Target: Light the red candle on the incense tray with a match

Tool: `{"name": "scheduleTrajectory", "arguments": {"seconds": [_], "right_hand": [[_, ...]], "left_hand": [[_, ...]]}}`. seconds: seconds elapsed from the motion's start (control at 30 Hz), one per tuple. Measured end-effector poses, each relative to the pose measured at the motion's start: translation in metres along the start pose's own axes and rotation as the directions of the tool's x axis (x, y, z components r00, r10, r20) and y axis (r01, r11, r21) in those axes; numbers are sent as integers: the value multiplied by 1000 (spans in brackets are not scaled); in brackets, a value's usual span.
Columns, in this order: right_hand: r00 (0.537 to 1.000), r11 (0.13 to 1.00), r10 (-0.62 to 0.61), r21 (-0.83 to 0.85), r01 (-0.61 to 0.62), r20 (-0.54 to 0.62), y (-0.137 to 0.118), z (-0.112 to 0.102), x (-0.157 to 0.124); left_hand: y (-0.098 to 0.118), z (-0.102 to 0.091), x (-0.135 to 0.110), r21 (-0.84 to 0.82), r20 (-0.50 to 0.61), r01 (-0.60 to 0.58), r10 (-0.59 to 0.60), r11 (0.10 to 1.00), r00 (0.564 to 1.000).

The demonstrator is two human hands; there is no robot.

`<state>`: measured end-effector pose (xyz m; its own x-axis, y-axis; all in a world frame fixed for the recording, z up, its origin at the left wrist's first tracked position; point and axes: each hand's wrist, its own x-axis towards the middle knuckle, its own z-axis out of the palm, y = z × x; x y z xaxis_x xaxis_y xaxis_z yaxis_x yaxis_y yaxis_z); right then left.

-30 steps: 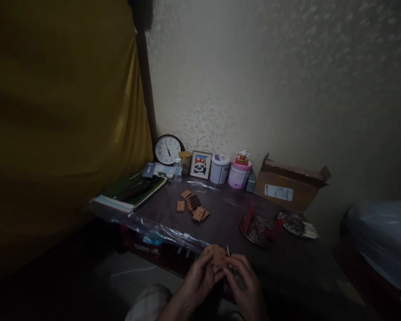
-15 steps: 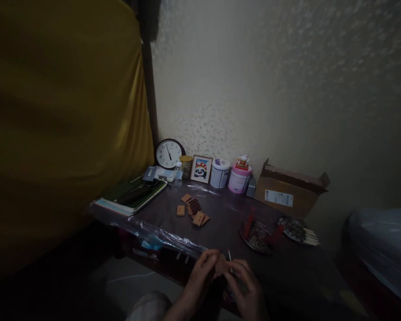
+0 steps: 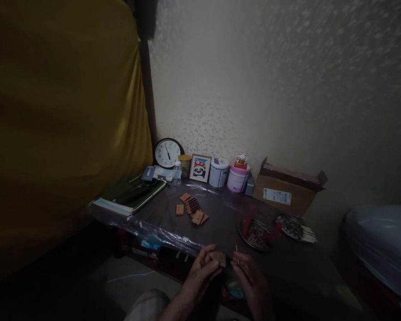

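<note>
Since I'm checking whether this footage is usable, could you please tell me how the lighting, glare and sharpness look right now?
Head view: dim overall, darkest at lower left; glare streaks the clear plastic along the table; the clock reads clearly, while the right hand looks dark and soft.

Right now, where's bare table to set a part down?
Best patch: table between tiles and near plate, beyond left hand and right hand. Narrower strip: between book and tiles. Crowded: back edge, clock to box; right side, near plate beside far plate. Front right corner's too dark to judge.
</note>
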<state>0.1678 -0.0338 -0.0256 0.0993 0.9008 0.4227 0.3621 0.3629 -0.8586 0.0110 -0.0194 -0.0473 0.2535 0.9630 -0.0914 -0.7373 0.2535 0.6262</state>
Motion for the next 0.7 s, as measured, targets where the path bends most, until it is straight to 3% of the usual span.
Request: {"name": "scheduleTrajectory", "arguments": {"seconds": [0.17,0.37,0.53,0.7], "right_hand": [[977,978,205,55,-202,-56,5,-13,5],[968,979,201,75,-191,-150,17,-16,9],[942,953,300,89,-289,-151,18,-15,10],[935,896,338,339,-285,-107,14,-9,-1]], "left_hand": [[8,-1,-4,7,50,41,-41,999,998],[11,9,-18,36,9,38,-38,999,999],[9,12,-42,-4,0,23,-23,1000,1000],[21,18,-64,-21,-41,28,-29,999,999]]}}
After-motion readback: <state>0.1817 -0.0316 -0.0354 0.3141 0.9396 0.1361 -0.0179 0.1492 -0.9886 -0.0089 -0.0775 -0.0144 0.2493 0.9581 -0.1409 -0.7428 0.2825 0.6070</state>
